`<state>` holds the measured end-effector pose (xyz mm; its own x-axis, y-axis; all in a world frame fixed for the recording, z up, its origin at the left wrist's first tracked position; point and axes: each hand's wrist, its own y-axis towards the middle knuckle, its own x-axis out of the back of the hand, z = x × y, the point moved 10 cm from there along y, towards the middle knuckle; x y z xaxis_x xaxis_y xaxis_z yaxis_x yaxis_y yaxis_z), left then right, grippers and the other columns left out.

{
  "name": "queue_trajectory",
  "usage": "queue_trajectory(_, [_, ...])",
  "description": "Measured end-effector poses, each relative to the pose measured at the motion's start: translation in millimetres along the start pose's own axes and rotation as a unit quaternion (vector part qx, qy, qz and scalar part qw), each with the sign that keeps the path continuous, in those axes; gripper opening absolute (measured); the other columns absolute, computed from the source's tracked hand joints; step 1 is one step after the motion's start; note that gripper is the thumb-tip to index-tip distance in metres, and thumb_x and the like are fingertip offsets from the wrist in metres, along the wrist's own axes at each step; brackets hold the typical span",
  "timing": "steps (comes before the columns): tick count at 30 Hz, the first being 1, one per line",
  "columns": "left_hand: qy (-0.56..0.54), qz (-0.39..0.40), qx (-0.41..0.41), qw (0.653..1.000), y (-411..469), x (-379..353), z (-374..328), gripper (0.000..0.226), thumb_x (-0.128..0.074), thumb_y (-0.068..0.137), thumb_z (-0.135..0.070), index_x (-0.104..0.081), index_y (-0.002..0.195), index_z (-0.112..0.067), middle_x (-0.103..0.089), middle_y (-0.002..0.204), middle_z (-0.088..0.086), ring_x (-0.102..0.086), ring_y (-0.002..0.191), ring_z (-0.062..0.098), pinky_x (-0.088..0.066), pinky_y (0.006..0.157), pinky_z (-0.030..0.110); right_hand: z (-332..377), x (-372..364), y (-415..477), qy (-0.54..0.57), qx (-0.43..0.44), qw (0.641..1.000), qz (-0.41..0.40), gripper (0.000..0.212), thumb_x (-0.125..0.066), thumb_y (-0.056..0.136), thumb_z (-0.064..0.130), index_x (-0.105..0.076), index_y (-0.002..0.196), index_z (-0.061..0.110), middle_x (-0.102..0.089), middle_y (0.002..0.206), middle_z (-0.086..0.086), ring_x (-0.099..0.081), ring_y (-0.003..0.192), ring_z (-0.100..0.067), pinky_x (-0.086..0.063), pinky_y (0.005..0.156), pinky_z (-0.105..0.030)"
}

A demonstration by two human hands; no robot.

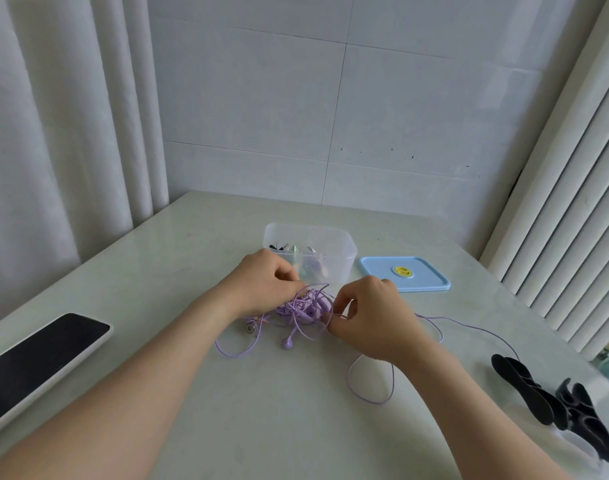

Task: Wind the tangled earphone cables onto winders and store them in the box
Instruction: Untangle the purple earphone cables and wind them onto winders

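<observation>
Purple earphone cables [302, 308] bunch between left hand [261, 285] and right hand [374, 318], both pinching strands

Tangled purple earphone cable [305, 308] heaped before clear box [344, 252]; black winders [552, 403] right.

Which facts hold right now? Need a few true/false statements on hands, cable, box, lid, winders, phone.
1. The left hand and the right hand both pinch the purple cable tangle. True.
2. The blue lid is closed on the clear box. False: it lies on the table, right of the open box.
3. The black winders lie untouched near the table's right edge. True.
4. The phone lies right of the hands. False: it lies to their left.
5. The clear box is empty. False: small items lie inside.
</observation>
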<state>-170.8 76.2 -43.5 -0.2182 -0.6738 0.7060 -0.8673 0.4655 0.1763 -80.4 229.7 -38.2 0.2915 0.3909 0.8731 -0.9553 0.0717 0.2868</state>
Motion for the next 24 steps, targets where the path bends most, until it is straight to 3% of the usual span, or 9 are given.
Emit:
queue_trajectory(3, [-0.064, -0.018, -0.019, 0.998, 1, 2, -4, 0.012, -0.081, 0.089, -0.029, -0.081, 0.079, -0.022, -0.075, 0.073, -0.012, -0.061, 0.063, -0.001, -0.049, 0.07, 0.021, -5, 5, 1, -0.007, -0.019, 0.999, -0.038, 0.014, -0.075, 0.084, 0.041, -0.075, 0.08, 0.027, -0.061, 0.065, 0.012, -0.05, 0.077, -0.009, -0.053, 0.068, -0.033])
queue_trajectory(6, [-0.164, -0.022, -0.016, 0.986, 1, 7, -4, 0.008, -0.083, 0.09, -0.024, -0.081, 0.085, -0.017, -0.078, 0.078, -0.003, -0.065, 0.069, 0.004, -0.052, 0.071, 0.021, -7, 14, 2, 0.028, -0.005, 0.997, -0.071, 0.003, -0.079, 0.082, 0.031, -0.075, 0.082, 0.031, -0.066, 0.067, 0.014, -0.061, 0.075, -0.01, -0.055, 0.071, -0.031])
queue_trajectory(10, [-0.19, -0.018, 0.006, 0.982, 2, 3, 2, 0.011, -0.077, 0.094, -0.02, -0.081, 0.084, -0.019, -0.074, 0.078, -0.003, -0.064, 0.072, 0.007, -0.052, 0.076, 0.028, -3, 23, 0, 0.088, 0.003, 0.994, -0.066, 0.032, -0.066, 0.068, 0.025, -0.07, 0.099, 0.032, -0.066, 0.087, 0.012, -0.062, 0.087, -0.006, -0.043, 0.074, -0.01])
queue_trajectory(11, [-0.186, -0.018, -0.001, 0.982, 2, 2, 1, 0.012, -0.076, 0.094, -0.02, -0.081, 0.083, -0.02, -0.074, 0.078, -0.003, -0.064, 0.073, 0.007, -0.052, 0.079, 0.031, -1, 28, 0, 0.127, 0.002, 0.988, -0.085, 0.035, -0.06, 0.066, 0.026, -0.07, 0.099, 0.03, -0.066, 0.089, 0.012, -0.062, 0.088, -0.007, -0.043, 0.074, -0.01])
queue_trajectory(14, [-0.159, -0.028, -0.044, 0.986, 1, 1, -10, 0.011, -0.076, 0.095, -0.023, -0.08, 0.085, -0.024, -0.077, 0.083, -0.005, -0.066, 0.077, 0.01, -0.054, 0.085, 0.035, 4, 41, -3, 0.226, 0.007, 0.963, -0.144, 0.032, -0.056, 0.076, 0.023, -0.074, 0.102, 0.028, -0.072, 0.095, 0.016, -0.068, 0.088, -0.006, -0.055, 0.076, -0.027])
queue_trajectory(17, [-0.15, -0.024, -0.093, 0.984, -4, -2, -31, 0.007, -0.077, 0.095, -0.025, -0.081, 0.089, -0.025, -0.077, 0.082, -0.008, -0.068, 0.076, 0.008, -0.054, 0.076, 0.023, 8, 39, 0, 0.222, 0.022, 0.964, -0.141, 0.014, -0.067, 0.097, 0.027, -0.08, 0.099, 0.028, -0.077, 0.088, 0.021, -0.071, 0.088, 0.001, -0.054, 0.074, -0.018])
queue_trajectory(20, [-0.154, -0.043, -0.104, 0.982, -5, -1, -37, 0.012, -0.074, 0.097, -0.019, -0.08, 0.088, -0.022, -0.076, 0.08, -0.006, -0.066, 0.073, 0.007, -0.052, 0.074, 0.023, 3, 27, 5, 0.19, 0.016, 0.975, -0.118, 0.013, -0.071, 0.098, 0.031, -0.083, 0.093, 0.028, -0.076, 0.079, 0.021, -0.071, 0.083, 0.001, -0.046, 0.07, -0.008])
queue_trajectory(24, [-0.236, -0.084, -0.065, 0.966, -2, 5, -29, 0.017, -0.062, 0.103, -0.014, -0.072, 0.09, -0.011, -0.074, 0.08, -0.004, -0.065, 0.079, 0.008, -0.051, 0.082, 0.027, -3, 18, 5, 0.17, -0.007, 0.982, -0.08, 0.005, -0.077, 0.089, 0.028, -0.081, 0.09, 0.031, -0.075, 0.072, 0.013, -0.07, 0.077, -0.002, -0.051, 0.073, -0.014])
